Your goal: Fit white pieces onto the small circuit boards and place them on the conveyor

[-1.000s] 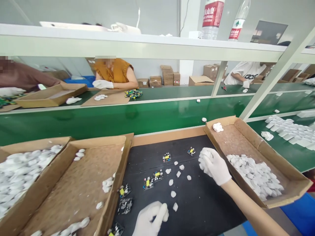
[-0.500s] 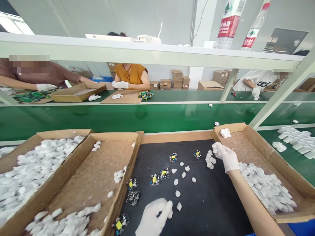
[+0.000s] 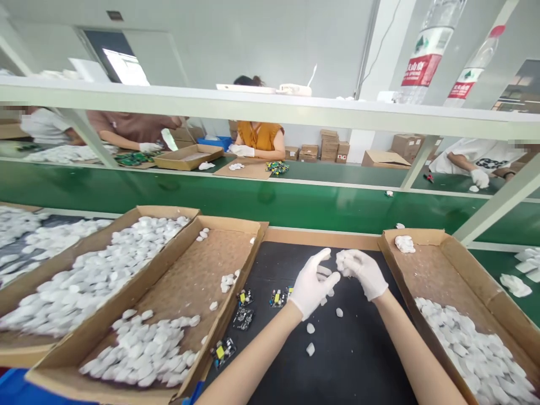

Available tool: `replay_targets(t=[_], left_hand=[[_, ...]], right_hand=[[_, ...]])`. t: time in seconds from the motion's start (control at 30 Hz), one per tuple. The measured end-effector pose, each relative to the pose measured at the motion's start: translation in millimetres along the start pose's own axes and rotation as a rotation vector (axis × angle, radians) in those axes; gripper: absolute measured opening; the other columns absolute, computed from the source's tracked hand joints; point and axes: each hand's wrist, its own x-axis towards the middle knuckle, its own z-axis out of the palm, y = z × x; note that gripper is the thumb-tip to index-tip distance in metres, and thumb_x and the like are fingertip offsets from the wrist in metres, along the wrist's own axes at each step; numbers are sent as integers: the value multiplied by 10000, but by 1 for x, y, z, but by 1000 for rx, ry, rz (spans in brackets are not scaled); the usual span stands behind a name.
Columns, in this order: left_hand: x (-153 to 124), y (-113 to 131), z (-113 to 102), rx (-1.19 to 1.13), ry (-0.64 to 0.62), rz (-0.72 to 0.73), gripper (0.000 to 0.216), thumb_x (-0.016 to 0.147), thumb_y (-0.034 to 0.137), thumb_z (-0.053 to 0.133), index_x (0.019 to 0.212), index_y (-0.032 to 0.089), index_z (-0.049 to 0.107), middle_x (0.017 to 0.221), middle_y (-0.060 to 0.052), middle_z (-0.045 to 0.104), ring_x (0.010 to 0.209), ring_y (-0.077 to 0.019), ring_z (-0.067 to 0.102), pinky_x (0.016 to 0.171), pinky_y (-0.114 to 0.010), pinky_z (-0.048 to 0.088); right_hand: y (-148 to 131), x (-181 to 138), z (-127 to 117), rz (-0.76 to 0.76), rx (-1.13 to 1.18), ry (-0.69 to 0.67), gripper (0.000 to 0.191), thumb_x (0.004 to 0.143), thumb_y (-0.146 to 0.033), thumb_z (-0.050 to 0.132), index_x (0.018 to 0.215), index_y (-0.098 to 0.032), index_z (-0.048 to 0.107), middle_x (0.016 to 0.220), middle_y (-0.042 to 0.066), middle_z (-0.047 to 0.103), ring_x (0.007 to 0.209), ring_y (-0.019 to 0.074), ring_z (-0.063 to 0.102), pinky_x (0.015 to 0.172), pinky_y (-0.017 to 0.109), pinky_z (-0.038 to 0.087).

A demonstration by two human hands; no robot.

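My right hand, in a white glove, is closed with a small clump of white lumps at its fingertips. My left hand, gloved as well, is close by on the left, thumb and fingers apart and nothing seen between them. Both are above the black mat. Loose white lumps lie on the mat below the hands. Small circuit boards with yellow parts, such as one board, sit left of my left hand, which partly covers another. A dark board lies near the mat's left edge.
Cardboard trays with white lumps stand left and right of the mat. Behind runs a green belt, under a white shelf bearing water bottles. Several co-workers in white gloves sit across, one in an orange top.
My left hand has moved up and right, close to my right hand, and its fingers have opened. My right hand has shifted left from the right tray's edge. The view has turned left.
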Motion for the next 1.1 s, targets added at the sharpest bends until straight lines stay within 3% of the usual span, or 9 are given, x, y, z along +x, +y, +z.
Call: replay_targets(t=[0.1, 0.2, 0.37, 0.53, 0.73, 0.83, 0.93, 1.0, 1.1], left_hand=[[25, -10, 11, -122, 43, 23, 395, 634, 159, 714, 1023, 182, 654, 1051, -68, 651, 753, -123, 623, 667, -225, 527], [33, -24, 10, -178, 40, 13, 234, 671, 240, 706, 881, 141, 674, 887, -75, 687, 668, -136, 624, 605, -248, 525], [28, -35, 6, -283, 7, -18, 320, 683, 363, 718, 883, 126, 639, 740, -59, 678, 604, -140, 610, 560, -265, 517], [21, -35, 11, -320, 28, -31, 307, 700, 378, 712, 872, 145, 609, 895, -70, 655, 719, -154, 636, 635, -285, 544], [16, -34, 10, -409, 3, -27, 282, 749, 348, 682, 920, 164, 555, 829, -37, 630, 748, -145, 625, 709, -305, 533], [17, -35, 6, -511, 7, -132, 286, 770, 353, 669, 937, 160, 540, 827, -52, 658, 760, -155, 642, 702, -290, 519], [19, -38, 4, -579, 11, -167, 282, 765, 340, 681, 932, 161, 541, 848, -56, 667, 771, -163, 651, 680, -274, 507], [19, -39, 3, -587, -3, -146, 268, 770, 330, 680, 932, 165, 545, 850, -52, 667, 785, -163, 649, 687, -275, 502], [19, -38, 3, -571, -15, -113, 255, 766, 319, 685, 918, 162, 552, 847, -52, 666, 797, -162, 643, 697, -278, 496]], right_hand=[[8, 0, 14, -9, -36, -38, 368, 589, -408, 778, 834, -165, 648, 713, 21, 645, 600, 151, 563, 581, 287, 476], [13, -3, 18, 3, -31, -45, 367, 616, -419, 760, 853, -152, 672, 626, 5, 623, 557, 146, 538, 583, 293, 458], [22, -7, 15, 71, 100, -54, 383, 742, -513, 641, 885, -159, 674, 611, 11, 594, 579, 151, 542, 585, 288, 453], [25, -6, 11, 76, 162, 5, 435, 689, -509, 707, 935, -156, 646, 613, -3, 584, 557, 127, 508, 605, 283, 445], [25, -8, 17, 33, 237, -26, 481, 640, -430, 772, 1011, -176, 602, 718, 4, 570, 665, 162, 559, 640, 317, 480], [30, -1, 7, -145, -60, 226, 455, 690, -480, 697, 1009, -165, 616, 740, 33, 602, 678, 186, 579, 666, 352, 507], [33, 9, -19, -277, -379, 519, 377, 755, -430, 606, 1030, -174, 636, 993, 105, 636, 844, 239, 592, 860, 435, 464], [33, 15, -38, -303, -693, 595, 323, 796, -339, 531, 1051, -183, 654, 1071, 121, 632, 937, 271, 583, 923, 457, 424], [36, 19, -55, -283, -1117, 568, 294, 774, -244, 507, 986, -176, 699, 1049, 143, 657, 995, 323, 581, 901, 485, 436]])
